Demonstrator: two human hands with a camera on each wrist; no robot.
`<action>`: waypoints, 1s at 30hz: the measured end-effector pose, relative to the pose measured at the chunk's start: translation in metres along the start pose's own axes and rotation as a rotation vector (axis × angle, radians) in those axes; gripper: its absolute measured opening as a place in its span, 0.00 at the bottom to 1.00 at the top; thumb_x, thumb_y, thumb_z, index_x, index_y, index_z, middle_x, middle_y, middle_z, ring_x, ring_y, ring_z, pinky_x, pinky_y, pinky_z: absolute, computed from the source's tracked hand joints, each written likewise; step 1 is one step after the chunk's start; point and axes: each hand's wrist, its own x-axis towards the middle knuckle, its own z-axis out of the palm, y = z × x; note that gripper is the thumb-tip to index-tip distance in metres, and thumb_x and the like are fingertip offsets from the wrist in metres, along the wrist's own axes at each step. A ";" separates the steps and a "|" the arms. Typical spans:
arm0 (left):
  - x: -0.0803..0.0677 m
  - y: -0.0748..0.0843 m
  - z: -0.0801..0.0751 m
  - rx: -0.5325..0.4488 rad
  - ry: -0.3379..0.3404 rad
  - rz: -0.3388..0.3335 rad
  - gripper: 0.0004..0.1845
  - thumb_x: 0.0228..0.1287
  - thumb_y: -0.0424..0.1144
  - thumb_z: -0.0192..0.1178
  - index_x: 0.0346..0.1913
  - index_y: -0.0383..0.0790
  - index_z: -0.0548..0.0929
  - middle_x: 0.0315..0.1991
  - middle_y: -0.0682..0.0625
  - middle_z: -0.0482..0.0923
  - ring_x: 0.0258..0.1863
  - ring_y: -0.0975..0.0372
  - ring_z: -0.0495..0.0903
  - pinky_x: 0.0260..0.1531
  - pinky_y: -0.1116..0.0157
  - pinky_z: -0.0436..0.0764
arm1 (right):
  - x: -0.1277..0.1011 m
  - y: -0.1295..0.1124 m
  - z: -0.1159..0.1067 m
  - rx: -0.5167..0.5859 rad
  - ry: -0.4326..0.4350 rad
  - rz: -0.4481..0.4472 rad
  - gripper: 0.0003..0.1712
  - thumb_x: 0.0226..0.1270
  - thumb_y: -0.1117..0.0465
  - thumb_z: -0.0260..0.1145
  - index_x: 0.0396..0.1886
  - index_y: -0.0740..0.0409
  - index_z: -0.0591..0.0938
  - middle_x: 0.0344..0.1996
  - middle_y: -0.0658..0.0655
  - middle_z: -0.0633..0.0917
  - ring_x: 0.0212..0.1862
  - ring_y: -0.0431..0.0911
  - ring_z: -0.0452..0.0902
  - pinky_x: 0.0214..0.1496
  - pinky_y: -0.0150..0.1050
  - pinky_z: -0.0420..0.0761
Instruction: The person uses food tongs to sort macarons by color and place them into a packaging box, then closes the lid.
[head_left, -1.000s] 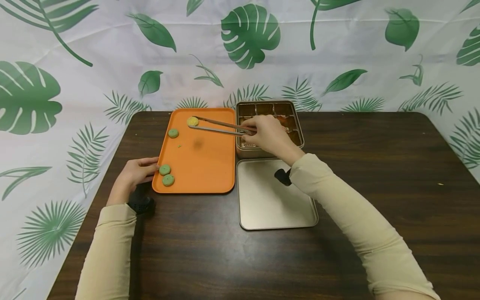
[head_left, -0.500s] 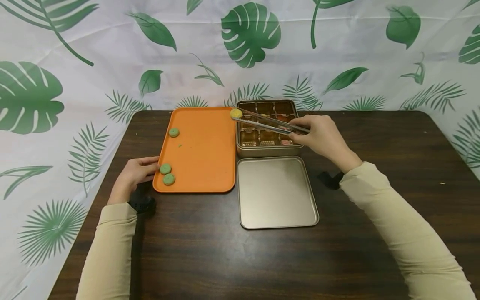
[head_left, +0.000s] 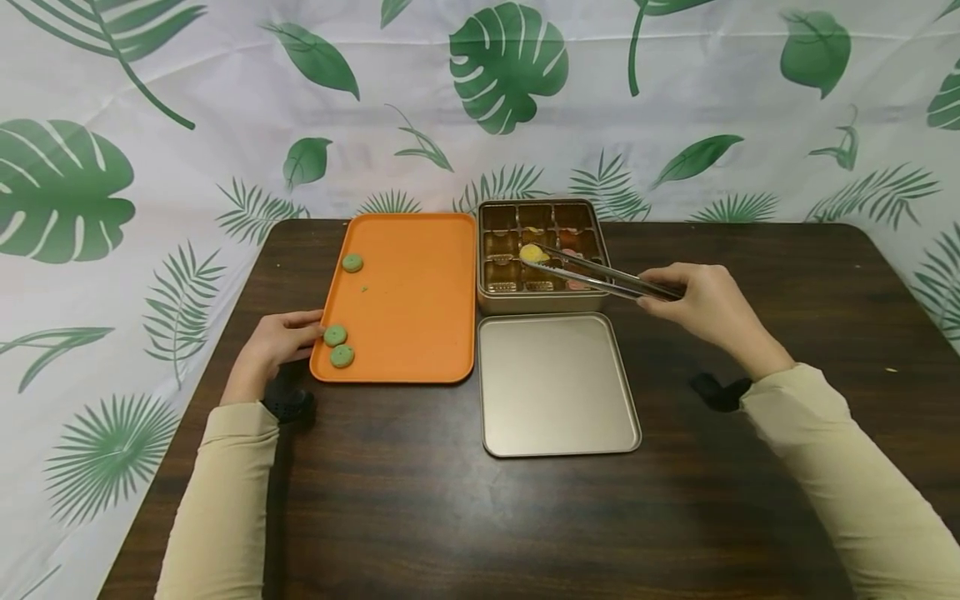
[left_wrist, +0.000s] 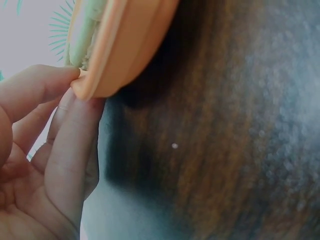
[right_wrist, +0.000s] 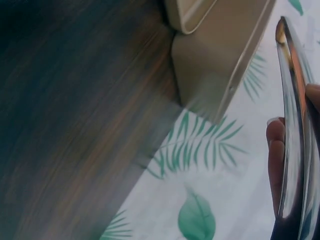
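Right hand [head_left: 705, 302] gripping tongs [head_left: 633, 281], tongs holding yellow cookie [head_left: 531, 253] over tin [head_left: 540, 303]. Left hand [head_left: 273, 343] pinching tray [head_left: 408, 292] by edge, two green cookies [head_left: 342, 357] lying beside hand.

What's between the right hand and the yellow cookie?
The tongs: the right hand holds one end, and the tips pinch the yellow cookie. The head view shows it.

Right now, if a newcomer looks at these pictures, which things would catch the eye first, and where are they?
Probably the bright orange tray first, on the left part of the dark table, with three green cookies near its left edge. Next, the yellow cookie at the end of the metal tongs, which the right grip holds over the divided tin. Behind the table, a white cloth with large green leaves fills the background.
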 end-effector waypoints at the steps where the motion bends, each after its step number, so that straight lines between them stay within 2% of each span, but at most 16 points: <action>1: 0.000 0.000 0.000 -0.002 -0.001 -0.001 0.29 0.73 0.45 0.50 0.72 0.39 0.60 0.71 0.35 0.61 0.63 0.50 0.71 0.53 0.66 0.81 | -0.002 0.002 -0.001 -0.001 -0.005 0.006 0.21 0.62 0.58 0.68 0.53 0.63 0.82 0.44 0.68 0.85 0.29 0.46 0.77 0.25 0.31 0.72; 6: 0.000 0.001 0.000 -0.001 0.004 -0.001 0.29 0.73 0.44 0.49 0.72 0.38 0.60 0.70 0.34 0.61 0.63 0.50 0.71 0.53 0.66 0.80 | -0.010 0.011 -0.004 -0.010 -0.027 0.021 0.21 0.62 0.59 0.68 0.53 0.63 0.82 0.45 0.68 0.85 0.35 0.52 0.82 0.29 0.30 0.76; 16: -0.002 0.003 0.000 0.001 0.004 -0.008 0.29 0.73 0.44 0.49 0.72 0.39 0.61 0.70 0.35 0.61 0.63 0.49 0.71 0.53 0.66 0.80 | -0.011 0.015 -0.005 -0.027 -0.046 0.017 0.21 0.61 0.58 0.69 0.52 0.63 0.82 0.43 0.68 0.86 0.34 0.51 0.82 0.28 0.30 0.76; 23: 0.000 0.000 -0.001 -0.003 -0.001 0.000 0.30 0.73 0.46 0.49 0.73 0.38 0.59 0.71 0.34 0.60 0.65 0.47 0.69 0.55 0.65 0.80 | -0.009 0.013 -0.006 -0.021 -0.049 0.029 0.22 0.61 0.57 0.69 0.53 0.63 0.82 0.45 0.69 0.85 0.38 0.55 0.83 0.31 0.32 0.78; 26: 0.001 -0.001 -0.001 -0.004 0.003 0.003 0.30 0.73 0.45 0.50 0.72 0.38 0.60 0.71 0.34 0.60 0.64 0.48 0.70 0.54 0.65 0.80 | -0.006 0.011 -0.006 -0.003 -0.041 0.058 0.23 0.60 0.57 0.70 0.54 0.61 0.82 0.46 0.68 0.85 0.38 0.54 0.82 0.31 0.30 0.77; 30: 0.002 -0.002 0.000 -0.013 0.005 0.003 0.29 0.73 0.44 0.50 0.72 0.38 0.60 0.70 0.35 0.61 0.64 0.49 0.71 0.54 0.65 0.80 | 0.003 0.004 -0.006 0.021 -0.011 0.072 0.23 0.59 0.56 0.70 0.54 0.59 0.82 0.45 0.66 0.85 0.35 0.47 0.81 0.28 0.27 0.75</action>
